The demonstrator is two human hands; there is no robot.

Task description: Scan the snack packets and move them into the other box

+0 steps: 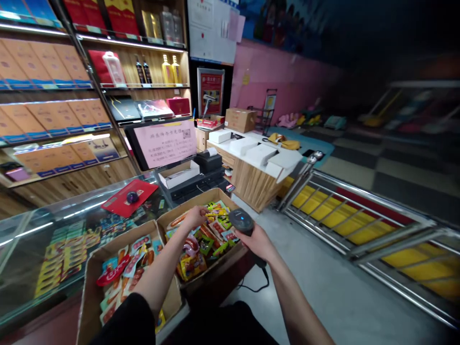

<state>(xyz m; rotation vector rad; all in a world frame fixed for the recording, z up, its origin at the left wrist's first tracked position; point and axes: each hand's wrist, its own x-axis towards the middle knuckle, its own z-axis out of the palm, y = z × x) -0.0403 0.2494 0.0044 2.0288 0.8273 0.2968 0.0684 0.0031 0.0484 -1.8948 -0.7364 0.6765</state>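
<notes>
My right hand (pixel 258 243) is wrapped round the handle of a dark handheld barcode scanner (pixel 241 219). A small blue light shows on the scanner's head, and its cable hangs below my wrist. The scanner is at the right edge of an open cardboard box (pixel 207 281) of packaged snacks (pixel 215 230). Over the far left part of these snacks, my left hand (pixel 195 218) has its fingers curled; whatever they may hold is hidden. A second cardboard box (pixel 83 292), with packaged sausages (pixel 134 268) and a red package, lies under my left forearm.
Left of the boxes is a glass display counter (pixel 21 239) with a red sheet (pixel 131 196) on top. Ahead stand a monitor (pixel 161 143) covered by a pink notice and a receipt printer (pixel 208 160). A metal railing (pixel 359 211) runs along the right.
</notes>
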